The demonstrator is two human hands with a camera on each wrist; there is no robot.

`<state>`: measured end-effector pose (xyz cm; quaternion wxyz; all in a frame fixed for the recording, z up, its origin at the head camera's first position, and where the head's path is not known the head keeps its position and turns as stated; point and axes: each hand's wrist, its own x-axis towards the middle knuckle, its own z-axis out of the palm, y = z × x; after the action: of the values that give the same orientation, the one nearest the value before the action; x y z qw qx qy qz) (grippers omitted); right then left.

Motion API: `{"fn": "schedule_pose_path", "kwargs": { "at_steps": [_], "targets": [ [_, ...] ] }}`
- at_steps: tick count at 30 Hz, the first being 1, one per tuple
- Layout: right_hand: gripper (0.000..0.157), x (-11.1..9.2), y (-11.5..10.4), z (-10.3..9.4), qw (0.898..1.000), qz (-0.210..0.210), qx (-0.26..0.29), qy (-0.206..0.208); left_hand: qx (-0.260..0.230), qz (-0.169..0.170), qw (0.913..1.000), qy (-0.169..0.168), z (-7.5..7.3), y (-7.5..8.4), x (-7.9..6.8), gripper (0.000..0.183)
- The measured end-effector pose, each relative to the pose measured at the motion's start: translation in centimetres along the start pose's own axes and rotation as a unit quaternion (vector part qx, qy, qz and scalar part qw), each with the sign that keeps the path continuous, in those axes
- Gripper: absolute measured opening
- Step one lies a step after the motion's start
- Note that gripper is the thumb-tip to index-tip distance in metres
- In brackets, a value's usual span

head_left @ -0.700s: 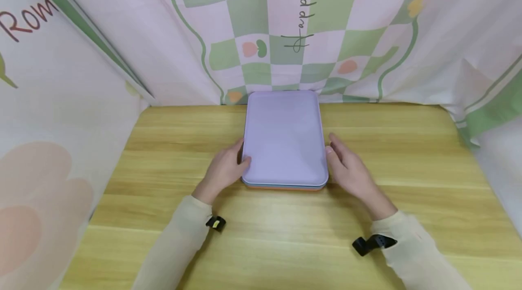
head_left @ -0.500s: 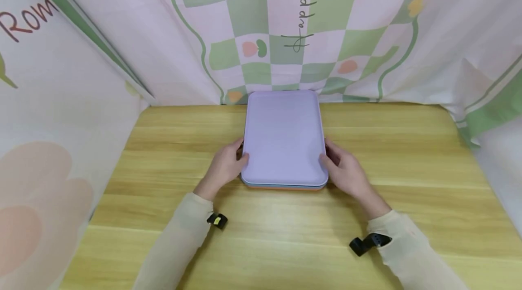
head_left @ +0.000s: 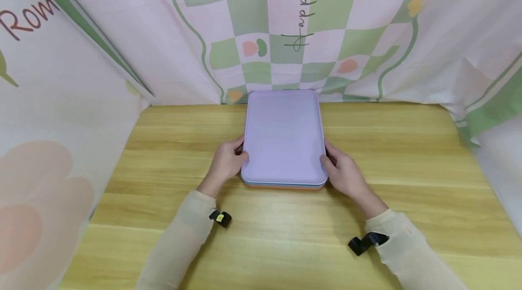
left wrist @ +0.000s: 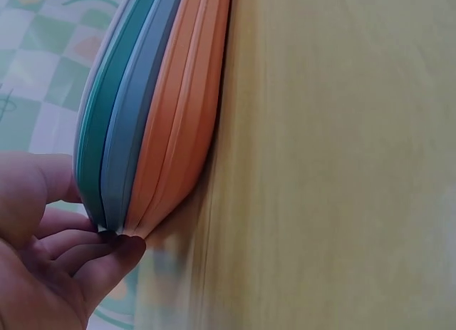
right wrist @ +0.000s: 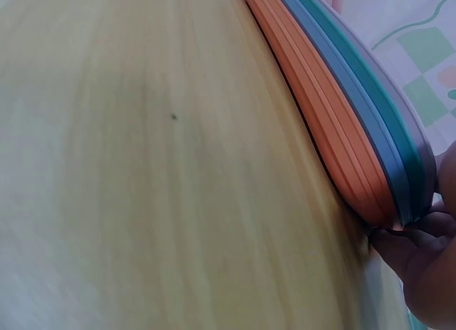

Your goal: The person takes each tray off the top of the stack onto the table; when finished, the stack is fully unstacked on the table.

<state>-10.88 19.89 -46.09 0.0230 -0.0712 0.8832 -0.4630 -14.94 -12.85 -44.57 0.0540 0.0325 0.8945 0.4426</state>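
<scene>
A stack of rectangular, round-cornered trays (head_left: 285, 140) lies at the far middle of the table, lilac on top. Edge-on in the left wrist view, teal, blue and orange layers (left wrist: 182, 109) show beneath the lilac one. My left hand (head_left: 226, 161) grips the stack's left side, thumb over the top rim and fingers against the layered edges. Opposite it, my right hand (head_left: 344, 172) holds the right side, its thumb on the lilac rim. In the right wrist view, fingertips (right wrist: 392, 248) reach the lower orange edge (right wrist: 324, 116). The far ends of some fingers are hidden by the stack.
The stack stands on a wood-grain table (head_left: 281, 240), its far end close to a checked green-and-white curtain (head_left: 285, 41). Pale printed cloth (head_left: 61, 99) hangs along the left side. A black wrist camera (head_left: 220, 218) sits on the left sleeve, another (head_left: 367, 243) on the right.
My right hand has moved left from just beside the stack onto its right edge, thumb now over the rim. My left hand stays on the left edge with a slight shift.
</scene>
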Motion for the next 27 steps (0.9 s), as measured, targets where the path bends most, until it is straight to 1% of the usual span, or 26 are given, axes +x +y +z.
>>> {"fn": "schedule_pose_path", "kwargs": {
  "at_steps": [6,12,15,18,24,27],
  "targets": [
    [0.056,-0.02,-0.01,-0.12,1.0,-0.002,-0.011,-0.006,-0.038,-0.026,0.9989,0.007,0.06,-0.02,0.19,0.059],
    [0.057,-0.07,-0.08,-0.2,1.0,-0.007,-0.016,-0.011,-0.066,-0.031,0.9972,0.019,0.14,-0.22,0.22,0.059],
    [0.057,-0.13,-0.17,-0.22,1.0,-0.008,-0.017,-0.013,-0.095,-0.033,0.9948,0.017,0.15,-0.28,0.32,0.059],
    [0.057,-0.16,-0.14,-0.2,1.0,-0.01,-0.019,-0.012,-0.134,-0.04,0.99,0.014,0.23,-0.44,0.52,0.061],
    [0.057,-0.11,-0.1,-0.09,1.0,-0.014,-0.017,-0.013,-0.218,-0.061,0.9738,0.023,0.49,-0.74,0.66,0.061],
    [0.057,-0.13,-0.06,-0.05,1.0,-0.012,-0.012,-0.014,-0.246,-0.07,0.9665,0.024,0.56,-0.83,0.56,0.062]
  ]
}}
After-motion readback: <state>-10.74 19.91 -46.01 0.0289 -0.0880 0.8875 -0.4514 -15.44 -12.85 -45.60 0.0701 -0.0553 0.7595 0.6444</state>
